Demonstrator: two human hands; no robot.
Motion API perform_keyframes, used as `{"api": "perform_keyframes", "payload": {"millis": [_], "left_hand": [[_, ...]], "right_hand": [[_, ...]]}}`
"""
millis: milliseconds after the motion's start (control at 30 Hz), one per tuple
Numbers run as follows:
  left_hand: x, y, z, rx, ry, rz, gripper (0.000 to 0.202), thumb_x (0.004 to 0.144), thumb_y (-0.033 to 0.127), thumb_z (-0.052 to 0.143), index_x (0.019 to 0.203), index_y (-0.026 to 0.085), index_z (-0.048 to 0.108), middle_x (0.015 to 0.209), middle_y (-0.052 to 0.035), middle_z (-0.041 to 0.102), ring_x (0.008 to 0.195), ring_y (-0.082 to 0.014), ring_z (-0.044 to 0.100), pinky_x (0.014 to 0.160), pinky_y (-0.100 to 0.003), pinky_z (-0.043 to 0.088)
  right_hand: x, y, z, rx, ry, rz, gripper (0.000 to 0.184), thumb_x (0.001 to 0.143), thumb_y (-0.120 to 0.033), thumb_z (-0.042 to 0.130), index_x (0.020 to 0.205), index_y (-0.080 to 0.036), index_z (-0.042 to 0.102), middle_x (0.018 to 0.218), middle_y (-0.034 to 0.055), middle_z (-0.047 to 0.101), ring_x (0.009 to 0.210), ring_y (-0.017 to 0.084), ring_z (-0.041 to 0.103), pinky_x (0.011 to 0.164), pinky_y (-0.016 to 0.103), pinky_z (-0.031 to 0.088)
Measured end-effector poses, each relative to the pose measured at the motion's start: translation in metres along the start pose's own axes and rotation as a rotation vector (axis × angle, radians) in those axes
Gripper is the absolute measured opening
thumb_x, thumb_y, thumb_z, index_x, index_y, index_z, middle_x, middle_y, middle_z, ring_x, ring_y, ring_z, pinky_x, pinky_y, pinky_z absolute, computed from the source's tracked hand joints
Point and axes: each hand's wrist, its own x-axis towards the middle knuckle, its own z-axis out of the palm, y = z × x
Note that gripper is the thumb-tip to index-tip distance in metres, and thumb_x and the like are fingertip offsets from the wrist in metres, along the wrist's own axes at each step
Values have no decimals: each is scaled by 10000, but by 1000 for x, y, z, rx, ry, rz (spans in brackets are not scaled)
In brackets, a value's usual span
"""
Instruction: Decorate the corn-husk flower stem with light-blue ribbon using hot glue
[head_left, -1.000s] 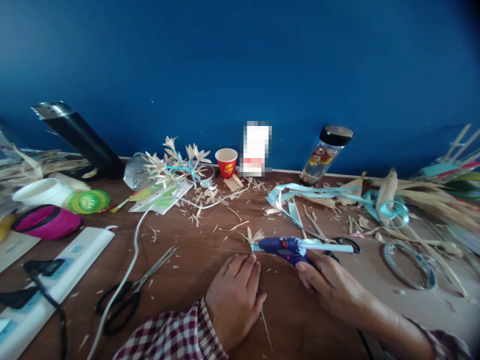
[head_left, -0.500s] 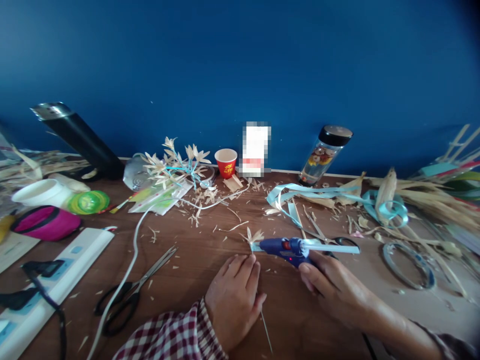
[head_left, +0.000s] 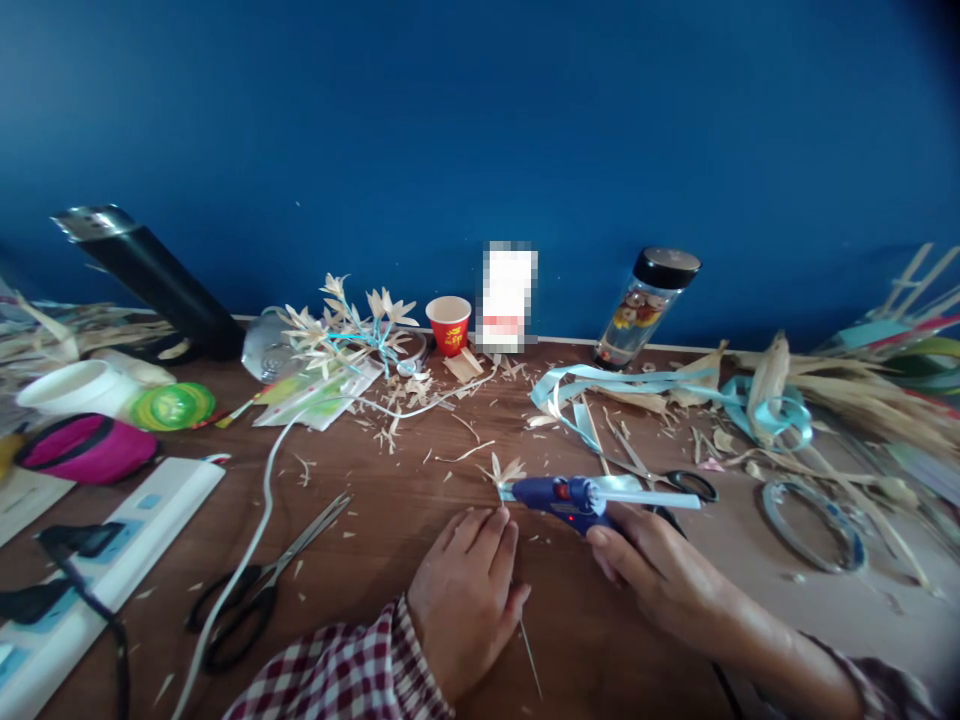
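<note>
My right hand (head_left: 652, 575) is closed on the handle of a blue glue gun (head_left: 564, 494), whose nozzle points left at a small straw flower (head_left: 505, 470). My left hand (head_left: 465, 595) rests on the brown table (head_left: 390, 540) with its fingers pinched on the flower's thin stalk (head_left: 531, 660), which runs out under the palm toward me. A white glue stick (head_left: 654, 496) sticks out of the gun's back end.
Black-handled scissors (head_left: 259, 590) and a white cable (head_left: 255, 540) lie to the left, beside a white power strip (head_left: 112, 570). A second pair of scissors (head_left: 679, 482), blue ribbon (head_left: 600, 385), straw scraps, a red cup (head_left: 448, 323), a bottle (head_left: 645, 305) and a straw bouquet (head_left: 345, 325) lie behind.
The glue gun's nozzle has stayed at the straw flower; both hands hold nearly still. The view has shifted slightly.
</note>
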Motion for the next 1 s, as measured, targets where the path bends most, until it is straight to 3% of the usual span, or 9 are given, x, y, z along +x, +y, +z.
{"api": "perform_keyframes", "payload": {"millis": [167, 300, 433, 533, 700, 833, 1000], "left_hand": [[0, 0, 1, 9, 15, 1, 418, 784, 319, 549, 1119, 77, 610, 1154, -124, 643, 1032, -278, 561, 902, -426, 460], [1, -1, 1, 26, 47, 26, 397, 775, 300, 554, 1106, 88, 608, 1127, -121, 651, 1018, -269, 563, 882, -412, 465], [-1, -4, 5, 84, 102, 70, 394, 754, 286, 567, 1089, 84, 606, 1099, -133, 656, 998, -271, 567, 861, -408, 458], [-2, -10, 9, 157, 140, 168, 428, 760, 325, 568, 1111, 81, 596, 1120, -138, 648, 997, -274, 565, 829, -397, 451], [0, -16, 13, 192, 150, 228, 466, 775, 400, 556, 1110, 80, 602, 1128, -135, 649, 989, -270, 569, 824, -388, 435], [1, -17, 13, 201, 157, 244, 472, 776, 407, 555, 1116, 83, 603, 1123, -129, 651, 977, -262, 575, 827, -381, 430], [2, -16, 12, 203, 175, 260, 467, 769, 413, 564, 1084, 73, 618, 1100, -136, 660, 962, -264, 581, 822, -382, 425]], "right_hand": [[-5, 8, -1, -24, 2, 28, 287, 915, -424, 394, 949, -189, 555, 638, 2, 595, 558, 147, 537, 564, 266, 447], [-17, 9, -14, 6, 24, 9, 280, 922, -396, 367, 888, -198, 561, 620, 2, 595, 536, 140, 537, 510, 243, 436], [-33, 12, -33, -54, 209, -42, 269, 904, -360, 377, 1080, -197, 498, 752, 34, 657, 668, 178, 618, 572, 261, 473], [-49, 34, -46, -264, 389, -7, 317, 886, -330, 402, 1167, -182, 409, 900, 85, 668, 776, 211, 645, 656, 303, 491], [-79, 97, -66, -699, 541, 189, 312, 868, -353, 408, 1103, -156, 466, 920, 135, 652, 810, 275, 643, 654, 364, 486], [-98, 129, -76, -762, 574, 371, 335, 874, -351, 383, 1126, -145, 461, 959, 145, 648, 819, 284, 646, 634, 365, 488], [-106, 135, -82, -754, 577, 471, 340, 888, -359, 379, 1153, -155, 444, 942, 122, 648, 787, 272, 643, 613, 344, 477]]}}
